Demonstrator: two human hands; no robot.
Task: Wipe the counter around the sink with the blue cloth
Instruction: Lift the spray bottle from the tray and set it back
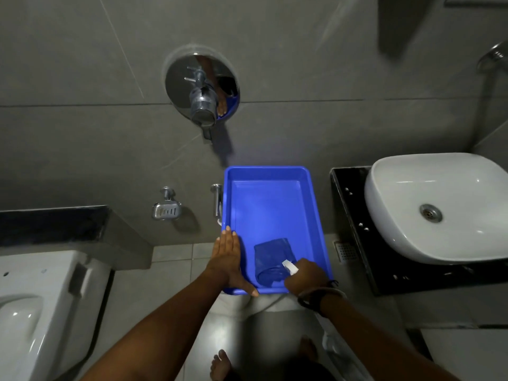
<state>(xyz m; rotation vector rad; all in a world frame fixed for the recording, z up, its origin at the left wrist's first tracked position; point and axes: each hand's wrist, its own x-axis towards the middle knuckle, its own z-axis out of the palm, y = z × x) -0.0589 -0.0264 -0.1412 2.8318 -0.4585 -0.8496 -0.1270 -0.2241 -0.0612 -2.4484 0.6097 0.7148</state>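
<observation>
Bare toes (220, 364) show at the bottom edge, on the tiled floor. Left hand (229, 264) lies flat along the left rim of the blue tub (316, 215), fingers (228, 240) straight and together, thumb hooked over the near rim; it steadies the tub and grips nothing. Right hand (305, 279) reaches into the near right corner, fingers curled around a white spray nozzle (290, 266); the bottle body is hidden. Blue cloth (272, 261) lies crumpled on the tub floor, just beside that hand, not yet picked up. White sink (439, 204) sits on the black counter (354, 215), to the right, apart from the tub.

Judgement: wiping not begun. Risks: the tub appears to rest on something narrow, so lifting the left hand could tip it; cloth matches tub colour, easy to misgrab; a spray-wet floor is slippery for bare feet.
</observation>
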